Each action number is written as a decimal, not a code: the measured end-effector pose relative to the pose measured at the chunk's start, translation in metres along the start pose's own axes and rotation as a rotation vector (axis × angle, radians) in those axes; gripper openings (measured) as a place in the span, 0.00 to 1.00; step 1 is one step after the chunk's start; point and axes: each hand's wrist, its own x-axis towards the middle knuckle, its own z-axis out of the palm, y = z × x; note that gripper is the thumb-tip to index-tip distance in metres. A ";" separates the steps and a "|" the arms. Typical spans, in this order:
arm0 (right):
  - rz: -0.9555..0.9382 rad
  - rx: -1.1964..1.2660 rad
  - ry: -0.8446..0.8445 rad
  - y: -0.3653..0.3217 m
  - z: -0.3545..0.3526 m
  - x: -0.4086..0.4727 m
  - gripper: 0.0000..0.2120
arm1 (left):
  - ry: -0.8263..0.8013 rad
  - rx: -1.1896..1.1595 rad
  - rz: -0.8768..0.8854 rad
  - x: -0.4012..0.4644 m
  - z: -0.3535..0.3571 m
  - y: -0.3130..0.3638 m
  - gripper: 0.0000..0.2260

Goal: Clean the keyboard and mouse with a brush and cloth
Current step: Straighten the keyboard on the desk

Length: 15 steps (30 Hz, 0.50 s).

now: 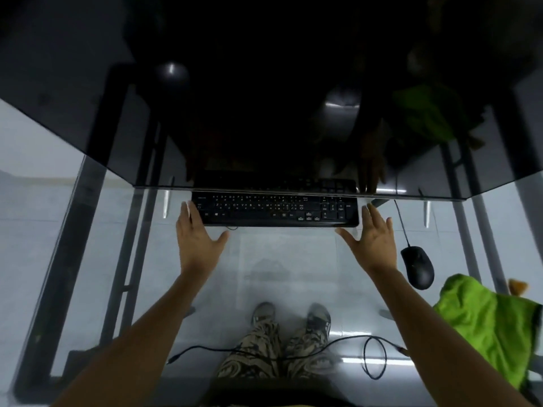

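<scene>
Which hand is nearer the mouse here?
Right. The right hand is open at the keyboard's right end, just left of the mouse. The left hand is at the keyboard's far left end.

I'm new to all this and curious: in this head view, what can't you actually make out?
- Keyboard: far rows hidden under the dark monitor's lower edge; key legends too small.
- Brush: none clearly visible; an orange thing peeks from behind the green cloth, unidentifiable.
- Left hand and right hand: contact with the keyboard's ends unclear.
- Mouse cable: end hidden behind the monitor.
</scene>
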 end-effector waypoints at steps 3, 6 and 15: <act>0.048 0.025 0.123 0.020 -0.013 -0.024 0.32 | -0.087 0.030 0.334 -0.043 0.026 0.038 0.35; 0.130 0.071 0.214 0.049 -0.017 -0.052 0.25 | -0.264 0.118 0.679 -0.064 0.072 0.088 0.28; 0.287 0.235 0.237 0.107 -0.006 -0.099 0.28 | -0.406 0.357 0.857 -0.083 0.162 0.159 0.28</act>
